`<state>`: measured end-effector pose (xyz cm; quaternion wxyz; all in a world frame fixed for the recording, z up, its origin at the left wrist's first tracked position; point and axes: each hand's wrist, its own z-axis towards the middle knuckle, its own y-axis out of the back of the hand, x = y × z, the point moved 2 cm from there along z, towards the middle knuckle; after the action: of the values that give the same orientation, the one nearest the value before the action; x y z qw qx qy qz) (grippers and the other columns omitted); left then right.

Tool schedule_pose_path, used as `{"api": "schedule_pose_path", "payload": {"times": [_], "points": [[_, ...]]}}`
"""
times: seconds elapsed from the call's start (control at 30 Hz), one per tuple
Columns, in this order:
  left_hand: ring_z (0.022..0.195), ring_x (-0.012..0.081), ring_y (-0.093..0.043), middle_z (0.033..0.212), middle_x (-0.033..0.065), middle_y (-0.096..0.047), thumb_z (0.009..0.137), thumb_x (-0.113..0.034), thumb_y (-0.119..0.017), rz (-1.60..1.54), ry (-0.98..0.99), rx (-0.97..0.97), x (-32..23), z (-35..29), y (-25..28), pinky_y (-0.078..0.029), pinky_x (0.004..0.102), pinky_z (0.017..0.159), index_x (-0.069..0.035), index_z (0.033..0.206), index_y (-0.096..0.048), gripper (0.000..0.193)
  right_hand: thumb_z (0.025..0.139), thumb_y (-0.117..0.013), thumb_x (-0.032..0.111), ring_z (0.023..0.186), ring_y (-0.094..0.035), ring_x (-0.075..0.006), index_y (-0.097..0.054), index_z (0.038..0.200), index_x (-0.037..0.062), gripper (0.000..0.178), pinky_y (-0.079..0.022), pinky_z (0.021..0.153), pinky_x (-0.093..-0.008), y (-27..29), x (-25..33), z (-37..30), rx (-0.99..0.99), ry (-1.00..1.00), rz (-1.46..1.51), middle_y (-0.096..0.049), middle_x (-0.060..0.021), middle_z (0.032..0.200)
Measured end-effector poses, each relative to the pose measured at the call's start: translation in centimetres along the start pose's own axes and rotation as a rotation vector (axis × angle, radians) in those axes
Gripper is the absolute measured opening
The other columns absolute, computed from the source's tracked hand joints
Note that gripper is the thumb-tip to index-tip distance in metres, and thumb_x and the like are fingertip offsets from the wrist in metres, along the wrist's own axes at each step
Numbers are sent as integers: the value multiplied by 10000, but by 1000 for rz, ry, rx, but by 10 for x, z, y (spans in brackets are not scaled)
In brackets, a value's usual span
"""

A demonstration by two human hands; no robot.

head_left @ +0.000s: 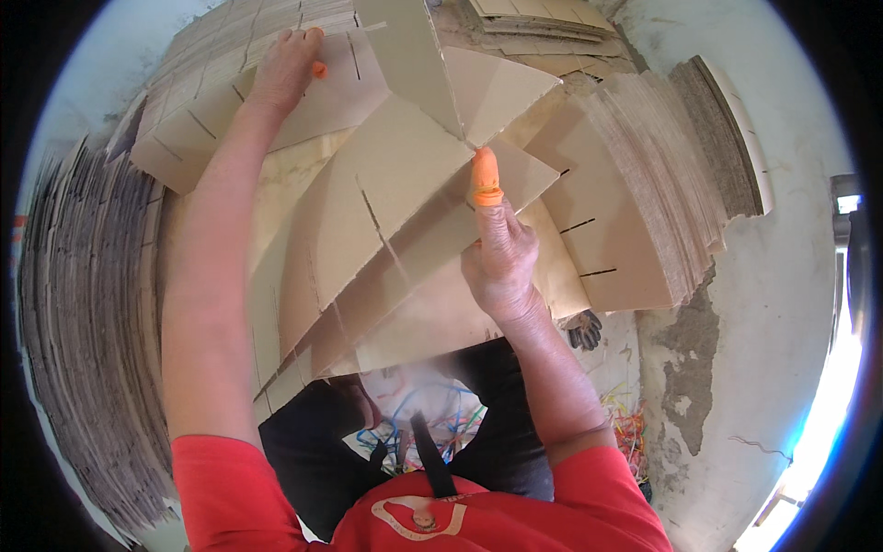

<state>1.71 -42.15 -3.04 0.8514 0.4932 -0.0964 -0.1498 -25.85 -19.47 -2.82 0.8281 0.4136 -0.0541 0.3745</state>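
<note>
Stacks of slotted cardboard sheets (644, 184) ring a concrete floor; the left hand (285, 64) lies flat on a sheet at eleven o'clock, the right hand (501, 253) pinches interlocked cardboard dividers (386, 212) at centre, which could slip apart if that grip loosens.

worn grey concrete floor (791, 138) with patchy, flaking dark area (685, 368), tall stacks of flat cardboard left (83, 313) and right (671, 156), tangled coloured wire scraps on floor (625, 428), bright daylight from lower right (828, 432)
</note>
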Motion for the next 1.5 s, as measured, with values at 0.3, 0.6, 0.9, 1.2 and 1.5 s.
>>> {"api": "schedule_pose_path", "payload": {"times": [0.3,0.6,0.9,1.2,1.5], "points": [[874,329,-614,903,116,-649,773,-14,-667,-255,-18,-5,-19,-14,41,-494,416,726,-33,961,-602,200,615,-513,-172,652,-630,-314,-291,1520,152,987,-518,518,-366,0,1,-3,44,4,-14,-604,-186,1241],[868,338,-640,882,124,-666,735,35,-657,-213,-7,-66,-25,-20,64,-525,435,704,-88,967,-637,263,630,-505,-164,671,-638,-317,-309,1513,159,961,-526,528,-374,11,7,-2,32,-13,-25,-611,-182,1220],[792,329,-614,782,133,-624,745,-28,-717,-297,-107,-166,-59,-35,100,-492,428,658,-48,848,-613,148,685,-476,-158,642,-623,-336,-298,1515,151,903,-530,530,-390,33,23,-7,182,-58,-64,-616,-182,1136],[757,305,-607,717,129,-610,725,34,-670,-348,-198,-248,-102,-55,139,-491,423,631,-23,768,-581,114,725,-479,-131,628,-622,-367,-258,1532,189,895,-534,542,-415,64,49,-26,233,-118,-92,-609,-205,1130],[730,318,-596,730,146,-595,745,-56,-748,-440,-135,-235,-125,-74,173,-469,423,625,-23,803,-633,133,710,-499,-122,642,-621,-368,-250,1537,208,924,-535,556,-422,99,74,-32,190,-62,-41,-614,-194,1016]]}}
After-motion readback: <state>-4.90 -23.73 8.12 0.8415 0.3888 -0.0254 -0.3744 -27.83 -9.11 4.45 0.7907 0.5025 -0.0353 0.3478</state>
